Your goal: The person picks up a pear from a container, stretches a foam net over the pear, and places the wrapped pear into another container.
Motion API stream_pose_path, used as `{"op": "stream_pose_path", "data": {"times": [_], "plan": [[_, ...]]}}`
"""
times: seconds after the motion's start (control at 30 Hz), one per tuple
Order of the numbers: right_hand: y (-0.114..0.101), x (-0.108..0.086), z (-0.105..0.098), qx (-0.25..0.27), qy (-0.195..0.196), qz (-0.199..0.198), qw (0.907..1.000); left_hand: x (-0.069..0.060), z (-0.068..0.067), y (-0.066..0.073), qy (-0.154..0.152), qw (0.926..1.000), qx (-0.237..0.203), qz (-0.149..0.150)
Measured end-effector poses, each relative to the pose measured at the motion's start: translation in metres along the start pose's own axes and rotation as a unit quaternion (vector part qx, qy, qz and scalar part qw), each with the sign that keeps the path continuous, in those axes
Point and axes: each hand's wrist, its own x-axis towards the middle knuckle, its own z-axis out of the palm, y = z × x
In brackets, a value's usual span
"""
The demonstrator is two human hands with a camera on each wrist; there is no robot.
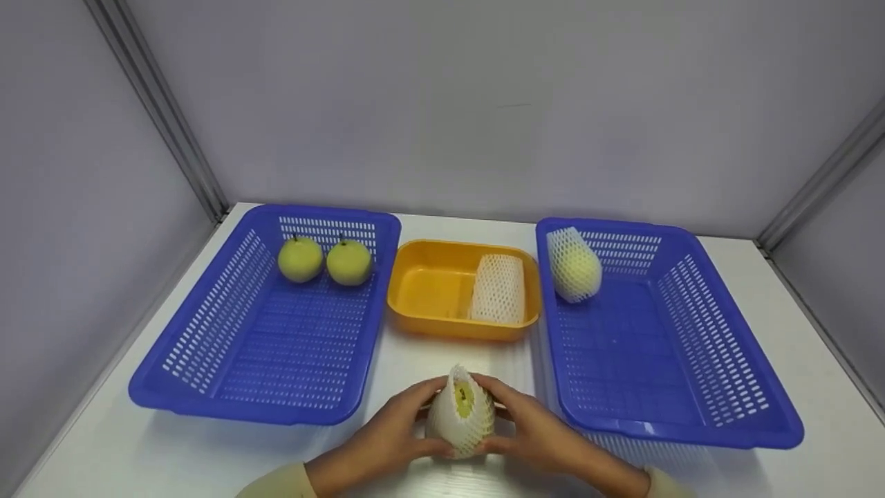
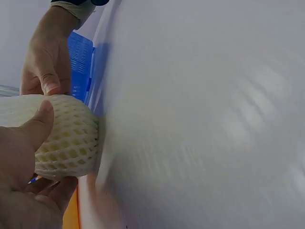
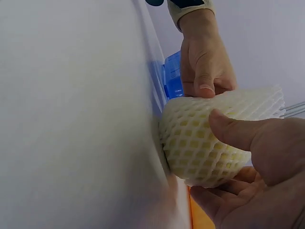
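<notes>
Between both hands, at the front of the table, stands a yellow-green pear [image 1: 464, 399] inside a white foam net sleeve [image 1: 458, 430]. The sleeve's upper end gapes, and the pear's stem shows through it. My left hand [image 1: 395, 427] grips the sleeved pear from the left, thumb on the near side and fingers curled behind. From the right, my right hand [image 1: 536, 430] holds it the same way. In the right wrist view the net [image 3: 205, 138] is stretched over the fruit, its bottom close to or on the tabletop; exact contact is hard to tell.
A blue basket [image 1: 259, 409] on the left holds two bare pears [image 1: 349, 263]. An orange bin [image 1: 432, 326] in the middle contains white foam net [image 1: 499, 287]. In the right blue basket [image 1: 681, 434] lies one sleeved pear [image 1: 577, 271]. Grey walls enclose the white table.
</notes>
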Motion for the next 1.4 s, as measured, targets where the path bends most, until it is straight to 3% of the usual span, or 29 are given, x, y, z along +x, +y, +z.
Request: {"op": "stream_pose_path", "data": {"times": [0.17, 0.27, 0.43, 0.53, 0.67, 0.83, 1.07, 1.17, 1.4], "plan": [[0.004, 0.001, 0.001, -0.002, -0.007, 0.010, 0.9999, 0.001, 0.004, -0.003, -0.007, 0.9996, 0.002, -0.027], [0.006, 0.002, 0.003, -0.024, 0.000, 0.011, 0.9996, 0.001, 0.009, -0.003, 0.003, 0.9986, 0.024, -0.048], [0.008, 0.002, 0.007, -0.060, 0.021, 0.002, 0.9980, 0.001, 0.015, -0.004, 0.035, 0.9958, 0.071, -0.046], [0.008, 0.003, 0.008, -0.064, 0.029, 0.001, 0.9975, 0.001, 0.015, -0.004, 0.039, 0.9953, 0.079, -0.040], [0.005, 0.002, 0.008, -0.054, 0.025, 0.018, 0.9981, 0.000, 0.012, -0.001, 0.017, 0.9957, 0.079, -0.046], [-0.001, -0.001, 0.007, -0.033, 0.010, 0.032, 0.9989, 0.000, 0.005, 0.003, -0.014, 0.9974, 0.065, -0.029], [-0.005, -0.003, 0.007, -0.013, 0.024, 0.026, 0.9993, 0.001, 0.003, 0.004, 0.016, 0.9996, 0.025, -0.003], [-0.002, -0.001, 0.007, 0.014, 0.020, 0.023, 0.9994, 0.003, 0.002, 0.002, 0.013, 0.9998, 0.009, 0.011], [0.003, 0.004, 0.008, -0.010, 0.016, 0.028, 0.9994, 0.005, 0.000, -0.003, -0.024, 0.9994, 0.016, -0.019]]}}
